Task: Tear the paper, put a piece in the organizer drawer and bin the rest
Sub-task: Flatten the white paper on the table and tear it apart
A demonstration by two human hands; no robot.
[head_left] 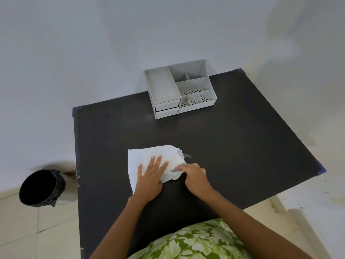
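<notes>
A white sheet of paper (143, 158) lies on the dark table (233, 139) near its front middle, its right part lifted and curled. My left hand (151, 176) presses flat on the sheet with fingers spread. My right hand (194, 176) pinches the paper's lower right edge. A grey desk organizer (179, 88) stands at the table's far edge, with two small drawers (167, 108) on its front left, both closed. A black-lined bin (40, 187) stands on the floor to the left of the table.
The organizer's top has several open compartments, some with perforated bottoms. A pale wall runs behind the table. Tiled floor shows on the left and right. My green patterned clothing fills the bottom of the view.
</notes>
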